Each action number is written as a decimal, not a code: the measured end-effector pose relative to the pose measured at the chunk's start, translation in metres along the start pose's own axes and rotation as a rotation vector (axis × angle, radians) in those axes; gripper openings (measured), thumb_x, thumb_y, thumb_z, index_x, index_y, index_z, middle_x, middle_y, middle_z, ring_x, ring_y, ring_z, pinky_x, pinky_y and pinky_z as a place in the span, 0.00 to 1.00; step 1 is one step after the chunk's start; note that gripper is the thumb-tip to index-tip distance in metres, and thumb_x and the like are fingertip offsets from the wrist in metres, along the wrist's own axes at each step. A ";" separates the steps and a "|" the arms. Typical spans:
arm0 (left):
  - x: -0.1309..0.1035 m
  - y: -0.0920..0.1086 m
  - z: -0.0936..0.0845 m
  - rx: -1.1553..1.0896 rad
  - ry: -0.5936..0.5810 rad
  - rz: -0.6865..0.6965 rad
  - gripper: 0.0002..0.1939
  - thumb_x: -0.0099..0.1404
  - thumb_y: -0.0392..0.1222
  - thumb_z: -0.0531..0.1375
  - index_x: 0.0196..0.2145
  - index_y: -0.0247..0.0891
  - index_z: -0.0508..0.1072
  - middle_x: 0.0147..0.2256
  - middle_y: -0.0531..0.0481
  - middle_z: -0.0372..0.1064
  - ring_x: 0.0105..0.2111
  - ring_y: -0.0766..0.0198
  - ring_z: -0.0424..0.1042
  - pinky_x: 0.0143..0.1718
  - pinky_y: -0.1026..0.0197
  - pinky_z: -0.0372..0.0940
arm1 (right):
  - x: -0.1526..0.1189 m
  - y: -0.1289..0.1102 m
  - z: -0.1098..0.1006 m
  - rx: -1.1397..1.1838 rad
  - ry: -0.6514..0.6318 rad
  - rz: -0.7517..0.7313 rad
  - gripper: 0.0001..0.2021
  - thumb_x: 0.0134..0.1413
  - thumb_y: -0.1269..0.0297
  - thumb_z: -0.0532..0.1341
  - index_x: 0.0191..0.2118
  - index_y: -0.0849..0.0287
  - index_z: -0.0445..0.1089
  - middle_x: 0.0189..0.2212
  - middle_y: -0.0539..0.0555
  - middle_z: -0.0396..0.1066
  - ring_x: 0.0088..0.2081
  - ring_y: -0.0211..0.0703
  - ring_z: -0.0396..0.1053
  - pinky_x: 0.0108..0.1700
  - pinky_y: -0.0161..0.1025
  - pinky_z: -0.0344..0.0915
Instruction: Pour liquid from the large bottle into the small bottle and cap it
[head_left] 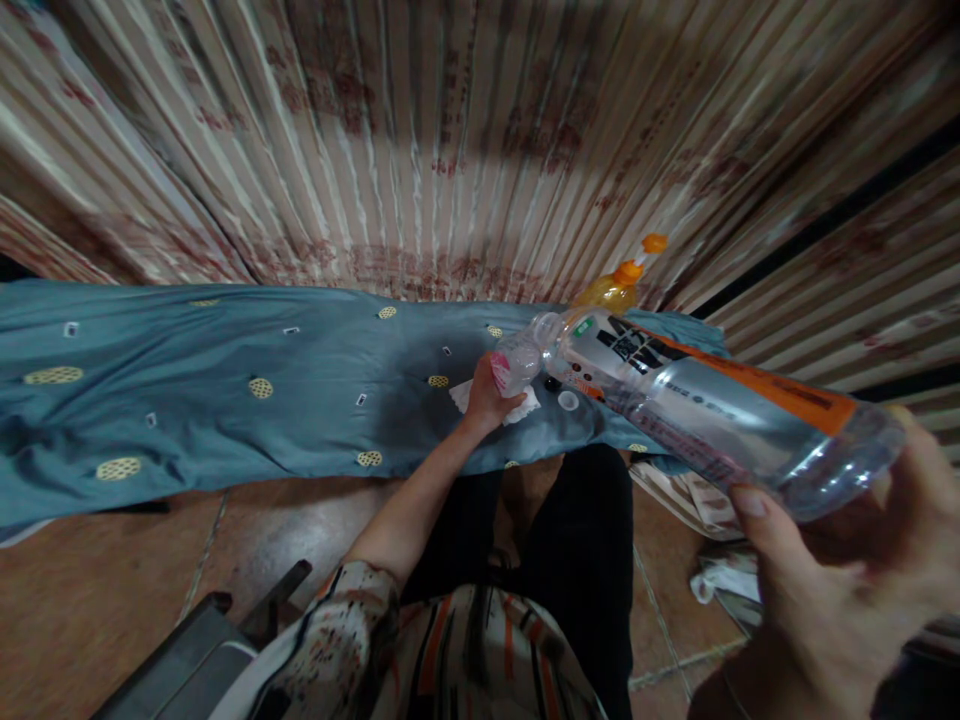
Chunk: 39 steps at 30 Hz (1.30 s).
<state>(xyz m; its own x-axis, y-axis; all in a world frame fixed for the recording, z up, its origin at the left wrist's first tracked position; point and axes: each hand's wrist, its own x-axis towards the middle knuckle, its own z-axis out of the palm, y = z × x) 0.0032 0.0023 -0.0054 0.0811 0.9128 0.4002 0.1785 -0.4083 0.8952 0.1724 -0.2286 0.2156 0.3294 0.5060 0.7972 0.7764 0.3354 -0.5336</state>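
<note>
Right hand [847, 590] grips the base of a large clear bottle [705, 410], tipped neck-down toward a small bottle [514, 365] held upright in the left hand [487, 395] over the blue cloth [225, 400]. Large bottle appears nearly empty; no stream discernible. Its cap [568, 400] lies on the cloth.

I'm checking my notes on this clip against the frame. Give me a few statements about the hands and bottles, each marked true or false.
1. The right hand holds a large clear bottle tipped on its side. True.
2. The left hand holds a small bottle with a pink label. True.
3. The large bottle has its cap on. False: its mouth is open, against the small bottle's, and a white cap lies on the cloth.
4. The cloth on the surface is red. False: it is blue-grey with yellow spots.
5. An orange-capped bottle stands behind the large one. True.
</note>
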 end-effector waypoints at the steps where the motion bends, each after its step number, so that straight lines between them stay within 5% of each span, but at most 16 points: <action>1: 0.000 0.000 0.000 -0.006 0.001 -0.004 0.43 0.44 0.36 0.79 0.55 0.41 0.65 0.53 0.41 0.70 0.56 0.42 0.73 0.62 0.35 0.67 | 0.000 0.000 0.000 0.001 0.003 0.011 0.49 0.31 0.55 0.80 0.66 0.42 0.70 0.58 0.59 0.73 0.56 0.62 0.75 0.59 0.69 0.72; 21: 0.000 -0.004 0.000 -0.031 0.013 0.015 0.43 0.43 0.37 0.80 0.54 0.44 0.67 0.53 0.44 0.71 0.56 0.42 0.73 0.61 0.33 0.69 | -0.001 -0.004 0.001 0.022 -0.003 0.037 0.48 0.33 0.56 0.80 0.66 0.43 0.70 0.60 0.59 0.72 0.59 0.63 0.73 0.65 0.72 0.65; 39: -0.001 0.001 -0.001 -0.009 -0.008 0.028 0.42 0.46 0.35 0.79 0.54 0.42 0.65 0.53 0.42 0.70 0.55 0.43 0.72 0.60 0.37 0.69 | 0.002 -0.006 0.002 0.032 0.005 -0.006 0.46 0.33 0.56 0.80 0.64 0.42 0.72 0.56 0.58 0.74 0.55 0.58 0.75 0.61 0.68 0.72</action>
<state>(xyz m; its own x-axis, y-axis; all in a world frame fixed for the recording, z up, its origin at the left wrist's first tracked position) 0.0025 0.0012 -0.0047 0.0942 0.9009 0.4237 0.1675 -0.4339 0.8852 0.1677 -0.2276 0.2197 0.3274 0.4998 0.8019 0.7610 0.3636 -0.5373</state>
